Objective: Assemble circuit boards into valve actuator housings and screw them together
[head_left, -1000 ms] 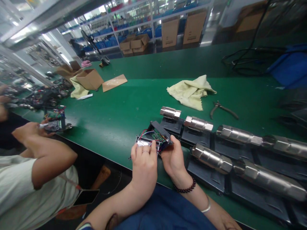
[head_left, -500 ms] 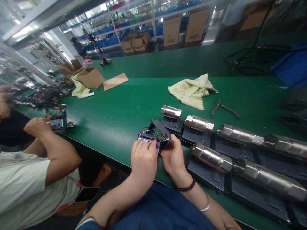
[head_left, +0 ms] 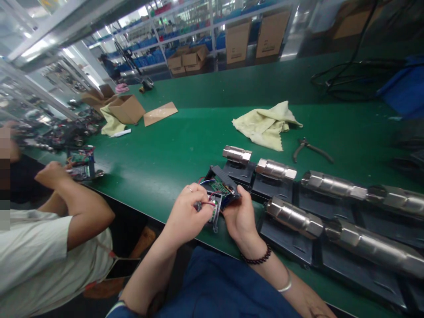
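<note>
Presently: black wired housing (head_left: 225, 176) held at near side of bench (head_left: 155, 163).
Right hand (head_left: 241, 218): fingers grip its right side; left hand (head_left: 187, 216): fingers narrow beside wires (head_left: 208, 203), hold unclear.

Case (head_left: 224, 176) in right hand (head_left: 240, 216): black
Board (head_left: 217, 184): green
Wires (head_left: 208, 180) by left hand (head_left: 190, 213): red, white
Cloth (head_left: 265, 126) past hands: pale yellow

- One head-worn camera here, peering forward and down!
- Close in, the left hand (head_left: 187, 214) and right hand (head_left: 240, 215) sit near.
- Beyond, it faces across the green workbench (head_left: 168, 152) to far storage shelves (head_left: 185, 28).
</note>
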Motion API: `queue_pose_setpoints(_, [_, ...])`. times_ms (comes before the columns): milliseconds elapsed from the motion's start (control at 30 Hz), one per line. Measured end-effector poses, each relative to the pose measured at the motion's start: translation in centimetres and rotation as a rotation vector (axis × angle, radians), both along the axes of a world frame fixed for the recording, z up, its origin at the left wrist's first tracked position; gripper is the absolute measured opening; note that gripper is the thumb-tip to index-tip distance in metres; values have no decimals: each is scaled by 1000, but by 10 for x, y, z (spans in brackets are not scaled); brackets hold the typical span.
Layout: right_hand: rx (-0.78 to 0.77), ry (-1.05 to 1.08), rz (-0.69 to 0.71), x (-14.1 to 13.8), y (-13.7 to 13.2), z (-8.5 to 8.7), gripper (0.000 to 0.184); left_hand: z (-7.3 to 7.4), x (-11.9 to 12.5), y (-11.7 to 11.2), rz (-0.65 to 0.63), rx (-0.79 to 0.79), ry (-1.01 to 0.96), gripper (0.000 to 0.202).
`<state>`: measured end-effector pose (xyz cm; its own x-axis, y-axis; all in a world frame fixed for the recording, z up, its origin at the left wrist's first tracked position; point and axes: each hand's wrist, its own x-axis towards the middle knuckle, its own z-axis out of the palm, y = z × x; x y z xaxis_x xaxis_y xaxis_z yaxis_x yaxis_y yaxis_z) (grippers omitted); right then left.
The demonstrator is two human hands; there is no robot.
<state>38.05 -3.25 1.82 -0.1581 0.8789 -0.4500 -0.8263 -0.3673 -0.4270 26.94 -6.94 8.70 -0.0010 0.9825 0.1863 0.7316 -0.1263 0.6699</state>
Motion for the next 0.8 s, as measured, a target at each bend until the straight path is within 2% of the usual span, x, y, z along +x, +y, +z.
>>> queue_pose_setpoints(67, [-15, 0, 3, 0, 0, 0, 25, 1, -1, 2, -31, -35, -167, 26])
queue_pose_setpoints(133, [-39, 8, 0, 1, 0, 1, 26, -1, -1, 3, -101, -17, -165, 29])
queue_pose_setpoints(200, [-49, 23, -6, 1, 1, 1, 27, -5, -1, 5, -96, 86, 47, 37])
queue_pose_setpoints(267, [-32, 28, -6, 1, 1, 1, 29, -8, -3, 6, 51, 234, 356, 39])
queue_pose_setpoints(333, [-17, 17, -13, 1, 2, 1, 29, -10, -6, 7, 218, 354, 609, 28])
queue_pose_setpoints(367, [-16, 11, -17, 1, 2, 1, 29, -9, -8, 8, 253, 380, 693, 20])
queue_pose_setpoints(433, [-23, 0, -24, 1, 2, 1, 29, -6, -12, 7, 228, 388, 763, 14])
queue_pose_setpoints(533, [-16, -13, -15, 0, 1, 1, 29, 0, -16, 5, 73, 351, 628, 28])
queue_pose_setpoints(633, [-3, -23, 0, -1, 0, 1, 29, 2, -17, 4, -64, 232, 280, 34])
queue_pose_setpoints(733, [-15, -16, 24, -1, -1, 0, 31, 0, -20, 4, -135, 34, -126, 32])
queue_pose_setpoints(800, [-29, -8, 27, -2, -2, 0, 31, -2, -25, 3, -190, -68, -304, 34])
